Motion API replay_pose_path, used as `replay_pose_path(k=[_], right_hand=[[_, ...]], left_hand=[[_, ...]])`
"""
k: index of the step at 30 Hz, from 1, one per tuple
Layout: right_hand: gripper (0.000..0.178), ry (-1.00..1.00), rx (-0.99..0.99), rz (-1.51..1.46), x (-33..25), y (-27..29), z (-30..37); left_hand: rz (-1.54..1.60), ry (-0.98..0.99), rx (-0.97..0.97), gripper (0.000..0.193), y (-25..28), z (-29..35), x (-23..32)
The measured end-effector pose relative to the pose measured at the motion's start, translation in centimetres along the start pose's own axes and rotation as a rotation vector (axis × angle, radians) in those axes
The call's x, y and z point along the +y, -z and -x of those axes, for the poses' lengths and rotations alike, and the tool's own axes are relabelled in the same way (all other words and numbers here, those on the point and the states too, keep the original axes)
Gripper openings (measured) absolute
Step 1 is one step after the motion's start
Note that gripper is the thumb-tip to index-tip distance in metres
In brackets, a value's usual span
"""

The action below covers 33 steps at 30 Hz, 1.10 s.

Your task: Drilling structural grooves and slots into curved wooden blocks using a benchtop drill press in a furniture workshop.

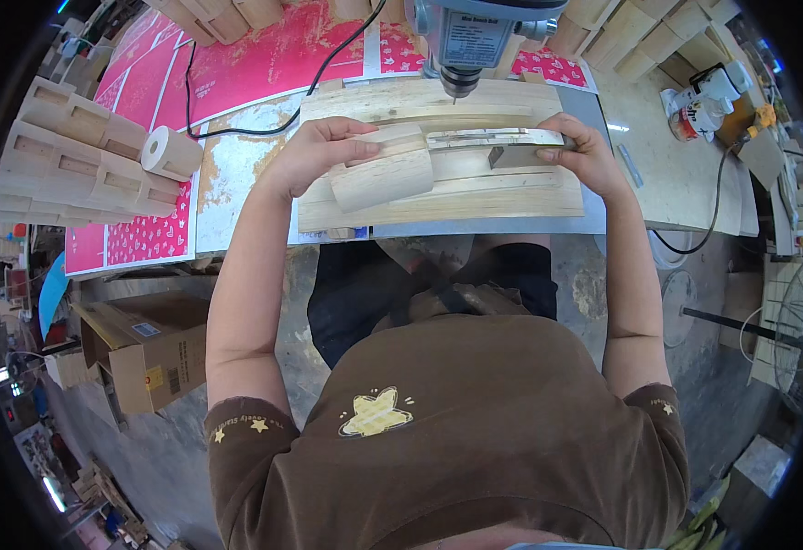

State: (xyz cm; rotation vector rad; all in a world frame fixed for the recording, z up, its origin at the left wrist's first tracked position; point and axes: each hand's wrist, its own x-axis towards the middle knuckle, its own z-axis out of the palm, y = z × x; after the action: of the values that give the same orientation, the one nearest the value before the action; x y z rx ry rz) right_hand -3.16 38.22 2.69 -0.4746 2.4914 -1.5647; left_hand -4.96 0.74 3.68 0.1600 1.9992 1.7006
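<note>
- left hand (314,156): fingers clamped on the block (385,179), long axis roughly sideways
- right hand (589,158) pinches 1 end of the bar (488,138), other end's right by the block

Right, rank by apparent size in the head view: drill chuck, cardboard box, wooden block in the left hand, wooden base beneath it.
Largest to smallest:
1. Wooden base
2. Cardboard box
3. Wooden block
4. Drill chuck

The left hand (314,158) covers one corner of the wooden block (385,174) beneath its fingers; the right hand (592,158) hides the strip's (488,138) end. Beyond both hands' fingers, the upper edge cuts off the drill (473,38) and stacked wooden pieces (207,18); the bit's (455,100) tip is too small to make out.
</note>
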Motion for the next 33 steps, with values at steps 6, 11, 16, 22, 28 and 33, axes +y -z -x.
replay_pose_path(k=[6, 11, 16, 22, 28, 33], right_hand=[[0.028, -0.006, -0.055, 0.006, -0.6, 0.1, 0.2], [0.025, 0.029, -0.026, 0.030, -1.7, -2.2, -0.3], [0.027, 0.124, 0.111, 0.163, -2.1, -3.6, 0.8], [0.034, 0.151, 0.299, 0.226, -0.6, -2.7, 0.9], [0.032, 0.071, 0.388, 0.270, -0.1, -1.5, -1.4], [0.031, 0.206, 0.365, 0.262, -0.6, -4.7, -2.8]], left_hand=[[-0.116, -0.088, -0.058, 0.041, -1.2, -0.1, 0.3], [-0.062, -0.306, 0.312, 0.042, -6.2, -1.8, -1.3], [-0.079, -0.638, 0.924, 0.038, -7.7, -2.3, -3.5], [-0.075, -0.361, 0.610, 0.039, -10.9, 2.5, -6.4], [-0.564, -0.733, 0.648, 0.072, -11.3, -0.2, -6.6], [-0.547, -0.318, 0.639, 0.071, -8.4, -0.3, -5.6]])
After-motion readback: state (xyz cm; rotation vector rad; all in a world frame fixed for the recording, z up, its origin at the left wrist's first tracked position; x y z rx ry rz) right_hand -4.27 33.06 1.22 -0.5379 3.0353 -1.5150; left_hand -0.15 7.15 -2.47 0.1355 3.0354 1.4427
